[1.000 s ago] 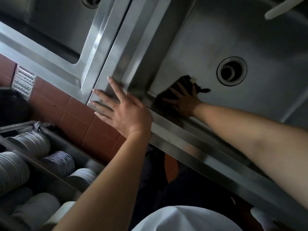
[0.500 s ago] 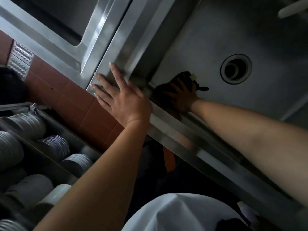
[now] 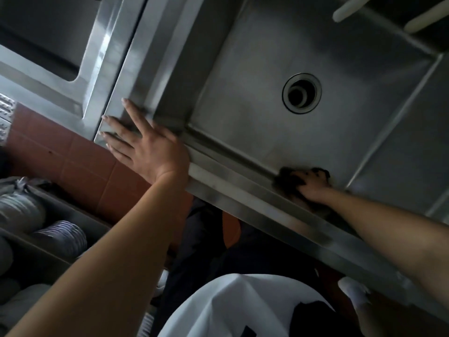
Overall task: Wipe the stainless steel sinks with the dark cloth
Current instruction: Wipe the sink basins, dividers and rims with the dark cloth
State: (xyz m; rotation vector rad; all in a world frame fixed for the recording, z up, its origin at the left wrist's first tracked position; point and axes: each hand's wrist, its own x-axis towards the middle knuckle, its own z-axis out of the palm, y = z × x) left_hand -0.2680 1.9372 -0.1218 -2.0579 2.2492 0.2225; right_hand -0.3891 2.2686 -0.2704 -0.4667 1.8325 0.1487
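Dim kitchen corner as I see it through the head camera.
Red-brown floor tiles run across the left middle of the frame, a metal floor grate sits at the left edge, and grey bins of stacked plates fill the lower left.

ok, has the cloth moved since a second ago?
Yes. The cloth under the right hand slid along the sink's near edge, from the corner by the left hand to past the drain.

Brushed, dully gleaming steel sink; dark nubbly cloth; matt red floor tiles.
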